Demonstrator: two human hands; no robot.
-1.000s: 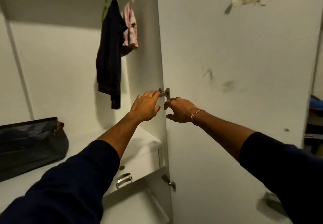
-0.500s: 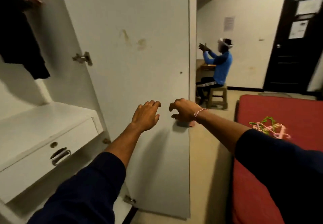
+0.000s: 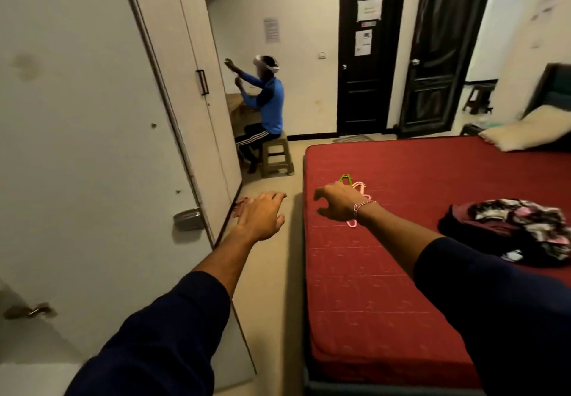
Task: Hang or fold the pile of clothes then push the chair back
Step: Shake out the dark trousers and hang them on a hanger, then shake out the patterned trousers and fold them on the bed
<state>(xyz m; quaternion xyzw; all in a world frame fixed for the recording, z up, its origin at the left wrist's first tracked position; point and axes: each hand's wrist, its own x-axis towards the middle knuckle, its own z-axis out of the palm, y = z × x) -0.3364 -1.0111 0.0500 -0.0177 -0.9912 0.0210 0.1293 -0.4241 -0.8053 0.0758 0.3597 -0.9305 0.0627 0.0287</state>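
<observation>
- The left hand (image 3: 262, 215) is stretched forward over the pale floor (image 3: 278, 259), palm down, fingers loose and a little spread, holding nothing
- The right hand (image 3: 338, 202) reaches over the near edge of the bed, fingers softly curled downward and apart, not gripping anything; a thin braided bracelet (image 3: 364, 205) goes around the wrist
- Both arms wear smooth dark navy sleeves (image 3: 173, 327)
- The pile of clothes (image 3: 513, 229) lies crumpled on the right part of the bed: dark fabric mixed with a soft pink, black and white patterned piece, well apart from both hands
- Thin plastic hangers (image 3: 355, 185), green and pink, lie flat on the bed just behind and under the right hand
- The bed (image 3: 386, 287) has a flat red cover with faint stitched lines
- The open wardrobe door (image 3: 92, 148) at left is a smooth off-white panel with stains and a metal hinge (image 3: 188, 219)
- Far back, a person in a blue top (image 3: 265, 102) sits on a small square stool (image 3: 276, 157)
- Two glossy dark panelled doors (image 3: 370, 55) stand in the far wall
</observation>
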